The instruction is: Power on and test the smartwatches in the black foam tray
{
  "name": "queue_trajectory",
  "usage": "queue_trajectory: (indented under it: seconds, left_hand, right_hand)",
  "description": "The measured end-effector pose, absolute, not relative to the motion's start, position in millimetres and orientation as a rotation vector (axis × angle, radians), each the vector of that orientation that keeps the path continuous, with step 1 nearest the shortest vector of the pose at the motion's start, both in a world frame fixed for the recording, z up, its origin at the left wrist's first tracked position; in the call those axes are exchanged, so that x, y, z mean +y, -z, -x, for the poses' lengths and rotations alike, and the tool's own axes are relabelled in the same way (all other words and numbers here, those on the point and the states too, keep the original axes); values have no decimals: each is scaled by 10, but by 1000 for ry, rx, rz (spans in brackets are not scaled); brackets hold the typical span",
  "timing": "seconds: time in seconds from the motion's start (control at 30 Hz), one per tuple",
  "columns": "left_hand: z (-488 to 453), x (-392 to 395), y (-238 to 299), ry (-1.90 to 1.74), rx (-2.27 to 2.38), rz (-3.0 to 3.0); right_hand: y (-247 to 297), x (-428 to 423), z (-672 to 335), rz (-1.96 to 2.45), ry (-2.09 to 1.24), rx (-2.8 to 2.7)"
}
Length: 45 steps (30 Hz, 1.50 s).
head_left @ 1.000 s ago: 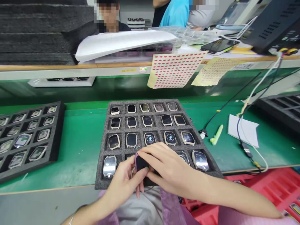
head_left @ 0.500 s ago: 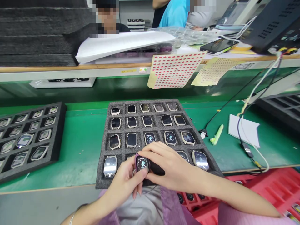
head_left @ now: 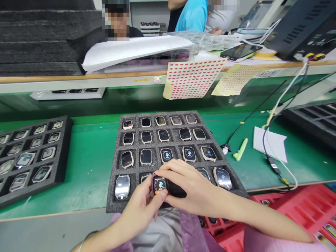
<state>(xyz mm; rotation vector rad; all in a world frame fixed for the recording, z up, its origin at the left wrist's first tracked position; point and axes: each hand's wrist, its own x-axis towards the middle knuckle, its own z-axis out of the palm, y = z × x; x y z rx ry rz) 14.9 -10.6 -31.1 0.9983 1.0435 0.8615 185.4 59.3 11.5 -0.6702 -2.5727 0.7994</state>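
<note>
A smartwatch [head_left: 160, 184] with a purple case and a lit screen is held between my two hands, above the front of a dark grey foam tray [head_left: 112, 196]. My left hand [head_left: 144, 200] grips it from the left, its thumb at the lower edge of the screen. From the right, my right hand [head_left: 189, 183] curls around the watch, fingers at its top and side. The screen has a dial with an orange strip at the bottom. Around the hands, light-cased smartwatches [head_left: 146, 157] sit in the tray's compartments, some with lit dials.
Another foam tray of watches [head_left: 59, 171] stands on the left of the green bench [head_left: 88, 154]. To the right lie a light green tool [head_left: 240, 149], white paper [head_left: 270, 143] and hanging cables [head_left: 273, 164]. Red trays [head_left: 301, 210] are at the lower right. People sit beyond the shelf.
An orange strip now shows at the bottom of the held watch's screen. My hands keep nearly the same grip, and the whole view has shifted slightly.
</note>
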Motion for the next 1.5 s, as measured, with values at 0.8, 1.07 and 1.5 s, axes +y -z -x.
queue_trajectory:
  seconds: [0.8,1.07,1.5]
  left_hand:
    - [484,-311,291,-1117,1057,-909]
    - [340,-214,324,-1068,996,-930]
    - [233,-224,319,-1124,1154,-910]
  right_hand:
    - [-171,717,-1429,588,-499,-2946]
    - [-267,698,-1300,384,-437,-2746]
    - [-124,663,-1257,391,-581,-2750]
